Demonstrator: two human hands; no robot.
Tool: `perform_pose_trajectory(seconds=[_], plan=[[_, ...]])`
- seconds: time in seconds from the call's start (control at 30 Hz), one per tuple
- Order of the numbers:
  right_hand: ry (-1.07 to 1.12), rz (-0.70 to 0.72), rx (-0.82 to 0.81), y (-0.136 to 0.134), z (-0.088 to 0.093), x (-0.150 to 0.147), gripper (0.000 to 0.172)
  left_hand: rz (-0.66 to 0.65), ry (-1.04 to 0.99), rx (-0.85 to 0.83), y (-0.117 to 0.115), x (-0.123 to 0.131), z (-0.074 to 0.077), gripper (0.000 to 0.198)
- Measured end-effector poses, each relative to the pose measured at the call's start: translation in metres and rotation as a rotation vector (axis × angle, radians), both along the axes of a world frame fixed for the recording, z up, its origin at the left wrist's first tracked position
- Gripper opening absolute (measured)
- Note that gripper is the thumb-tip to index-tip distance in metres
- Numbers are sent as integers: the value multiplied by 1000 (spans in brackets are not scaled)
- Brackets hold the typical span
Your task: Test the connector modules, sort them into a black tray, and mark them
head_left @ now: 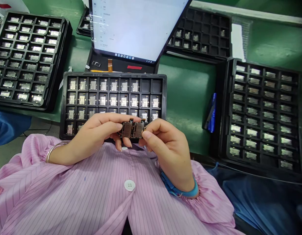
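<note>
Two small circuit boards with metal card-slot covers are held side by side over the near edge of the middle black tray (164, 88). My left hand (97, 132) pinches the left circuit board (126, 129) between thumb and fingers. My right hand (169, 147) grips the right circuit board (138, 130) at its outer edge. The boards' inner edges look nearly touching; whether they are joined cannot be made out. Similar boards sit in the pockets of the middle tray, with two bare pockets at its far right corner. My hands hide part of its near rows.
Stacked black trays of boards stand at the left (46, 94) and right (226, 130). Behind the middle tray is a lit screen (138, 29). A partly filled tray (218, 36) lies at the back right. A blue pen-like tool (212, 114) lies beside the right stack.
</note>
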State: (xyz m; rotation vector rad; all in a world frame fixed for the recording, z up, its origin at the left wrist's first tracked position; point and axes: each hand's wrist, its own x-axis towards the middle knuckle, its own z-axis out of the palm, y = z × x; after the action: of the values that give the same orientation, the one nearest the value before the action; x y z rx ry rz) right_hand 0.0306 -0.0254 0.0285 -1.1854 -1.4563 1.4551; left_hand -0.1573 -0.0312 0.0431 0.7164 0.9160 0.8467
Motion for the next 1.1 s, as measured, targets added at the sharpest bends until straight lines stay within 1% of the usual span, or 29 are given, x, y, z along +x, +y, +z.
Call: perform_pose_trajectory(seconds=[0.27, 0.53, 1.1], plan=[[6, 9, 12, -1, 0, 1, 17, -3, -34, -1, -1, -1, 0, 31], [-8, 9, 11, -1, -1, 2, 18, -9, 15, -1, -2, -1, 1, 33], [13, 16, 16, 1, -1, 0, 17, 6, -37, -5, -2, 0, -1, 31]])
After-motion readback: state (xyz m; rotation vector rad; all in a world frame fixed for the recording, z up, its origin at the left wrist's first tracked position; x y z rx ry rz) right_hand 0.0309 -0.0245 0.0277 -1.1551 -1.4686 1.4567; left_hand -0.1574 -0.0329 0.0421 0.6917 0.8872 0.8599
